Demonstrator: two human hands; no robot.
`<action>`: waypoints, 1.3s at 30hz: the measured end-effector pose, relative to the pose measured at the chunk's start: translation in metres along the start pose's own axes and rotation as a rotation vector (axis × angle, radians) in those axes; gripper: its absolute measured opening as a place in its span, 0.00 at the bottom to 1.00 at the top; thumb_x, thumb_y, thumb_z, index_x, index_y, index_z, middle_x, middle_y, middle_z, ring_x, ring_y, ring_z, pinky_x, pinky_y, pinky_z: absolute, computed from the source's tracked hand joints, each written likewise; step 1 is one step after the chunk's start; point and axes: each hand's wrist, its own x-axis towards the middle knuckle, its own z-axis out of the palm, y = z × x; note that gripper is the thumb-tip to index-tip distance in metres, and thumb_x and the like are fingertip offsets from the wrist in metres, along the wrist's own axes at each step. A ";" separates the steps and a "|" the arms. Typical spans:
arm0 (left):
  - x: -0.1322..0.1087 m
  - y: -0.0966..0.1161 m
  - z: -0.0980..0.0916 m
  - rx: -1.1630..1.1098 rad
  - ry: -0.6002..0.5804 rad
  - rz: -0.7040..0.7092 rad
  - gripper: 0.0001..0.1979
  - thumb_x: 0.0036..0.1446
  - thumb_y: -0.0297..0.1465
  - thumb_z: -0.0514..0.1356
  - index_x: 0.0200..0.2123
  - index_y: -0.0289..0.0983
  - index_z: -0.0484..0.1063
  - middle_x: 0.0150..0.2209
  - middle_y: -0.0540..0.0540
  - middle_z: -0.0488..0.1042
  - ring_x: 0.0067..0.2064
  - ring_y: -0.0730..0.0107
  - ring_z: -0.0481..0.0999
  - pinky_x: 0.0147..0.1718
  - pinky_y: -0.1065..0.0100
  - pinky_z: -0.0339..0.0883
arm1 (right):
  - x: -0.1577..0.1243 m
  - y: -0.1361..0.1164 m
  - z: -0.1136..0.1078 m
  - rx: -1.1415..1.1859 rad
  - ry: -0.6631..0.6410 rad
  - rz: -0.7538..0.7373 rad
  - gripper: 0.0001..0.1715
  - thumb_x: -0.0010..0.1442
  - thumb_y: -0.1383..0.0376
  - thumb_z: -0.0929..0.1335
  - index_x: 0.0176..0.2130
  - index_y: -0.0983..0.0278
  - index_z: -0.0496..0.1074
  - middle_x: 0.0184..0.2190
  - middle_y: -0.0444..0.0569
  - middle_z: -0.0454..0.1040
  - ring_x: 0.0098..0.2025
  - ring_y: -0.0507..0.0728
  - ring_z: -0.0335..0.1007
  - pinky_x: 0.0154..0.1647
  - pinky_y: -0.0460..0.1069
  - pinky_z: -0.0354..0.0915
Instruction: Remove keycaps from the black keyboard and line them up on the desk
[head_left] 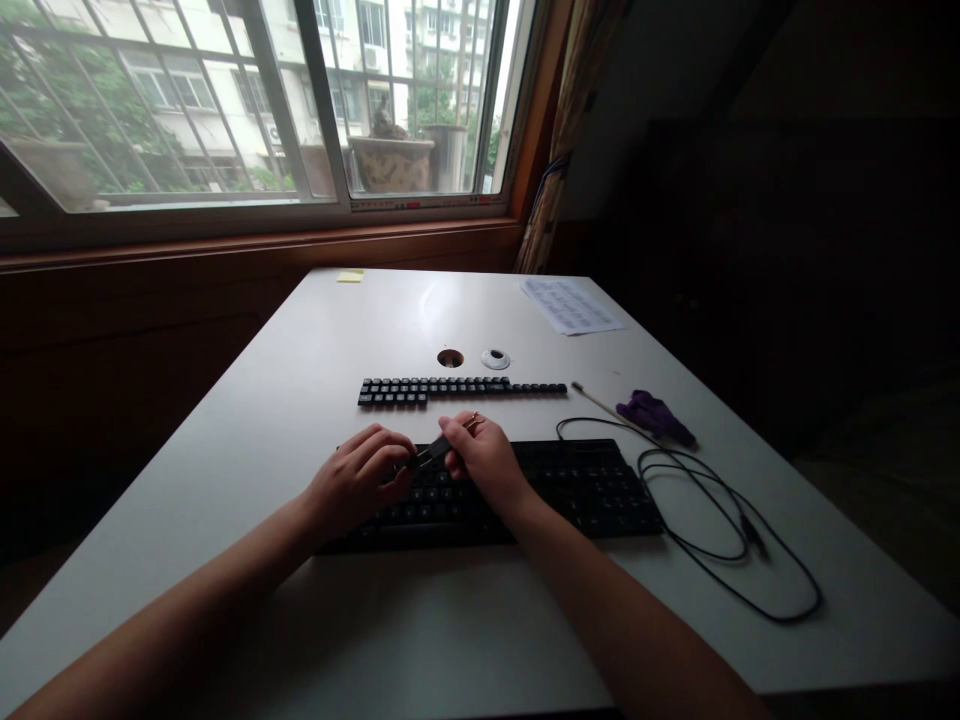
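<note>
My right hand (487, 460) is closed around a keycap puller (436, 450), a dark handle with thin metal prongs that point left. At the prongs' tips, the curled fingers of my left hand (364, 470) pinch a small dark piece that looks like a keycap (412, 459), mostly hidden by the fingers. Both hands are over a black keyboard (592, 490), whose upper left part they cover. Beyond the hands, several loose black keycaps (435, 388) stand in neat rows on the white table.
A black cable (720, 560) loops over the white table (225, 480) at the right. Near it lie a thin brush (600, 402) and a purple cloth (656, 418). Farther back are a round hole (450, 358), its white cover (496, 359), printed papers (574, 308) and a yellow note (350, 276).
</note>
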 end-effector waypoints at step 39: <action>0.004 -0.010 -0.009 -0.265 0.097 -0.240 0.12 0.60 0.27 0.64 0.47 0.38 0.75 0.41 0.43 0.76 0.41 0.67 0.79 0.40 0.65 0.78 | -0.002 0.004 0.004 -0.154 0.208 -0.215 0.21 0.65 0.49 0.64 0.31 0.62 0.70 0.23 0.43 0.69 0.23 0.51 0.65 0.25 0.46 0.63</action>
